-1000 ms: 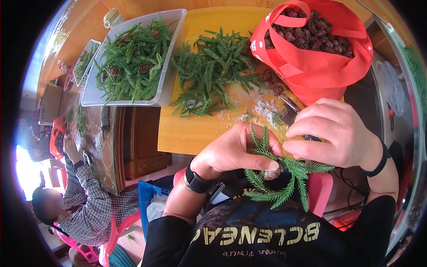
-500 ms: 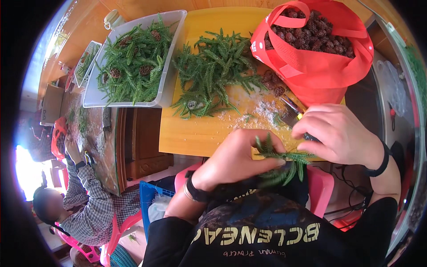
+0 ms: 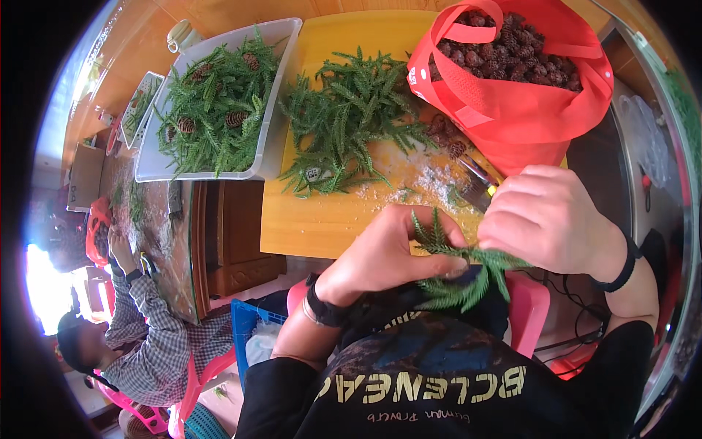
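Note:
My left hand (image 3: 391, 245) pinches a green artificial pine sprig (image 3: 468, 291) between thumb and forefinger, just off the near edge of the table. Its needled branches spread out below and to the right of the thumb. The right hand (image 3: 545, 218) is closed, its fingertips meeting at the sprig's upper right part, though the exact spot they grip is hidden. Just beyond those knuckles lies a metal hand tool with a yellow part (image 3: 484, 183), partly covered by the hand. A loose heap of pine sprigs (image 3: 351, 110) lies farther back on the yellow table (image 3: 322, 227).
A clear plastic bin (image 3: 274, 139) of sprigs and pine cones stands back left. At back right, a red bag (image 3: 504, 124) holds many cones. White flakes (image 3: 435, 181) litter the tabletop. A co-worker in a checked shirt (image 3: 157, 344) sits at another table on the left.
My right hand has moved slightly left, away from a dark thing under its fingers, and now closes at the sprig. The left hand keeps its pinch and has shifted little.

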A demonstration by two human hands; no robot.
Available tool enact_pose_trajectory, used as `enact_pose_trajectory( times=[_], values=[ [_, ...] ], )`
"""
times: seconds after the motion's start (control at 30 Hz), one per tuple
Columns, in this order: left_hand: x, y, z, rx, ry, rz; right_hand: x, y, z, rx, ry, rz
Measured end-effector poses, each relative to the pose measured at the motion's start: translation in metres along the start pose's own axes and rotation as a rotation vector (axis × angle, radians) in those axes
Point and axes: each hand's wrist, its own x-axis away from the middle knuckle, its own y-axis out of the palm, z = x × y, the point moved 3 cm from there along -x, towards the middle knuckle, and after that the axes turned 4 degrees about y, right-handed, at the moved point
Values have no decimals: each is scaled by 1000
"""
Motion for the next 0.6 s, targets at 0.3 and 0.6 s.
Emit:
enact_pose_trajectory(
  times=[0.3,0.6],
  values=[
    [5,-6,8,-206,50,113,4,7,11,-244,246,-1],
    [-2,-6,-2,93,-18,-50,-2,-4,0,-31,-66,45]
  ],
)
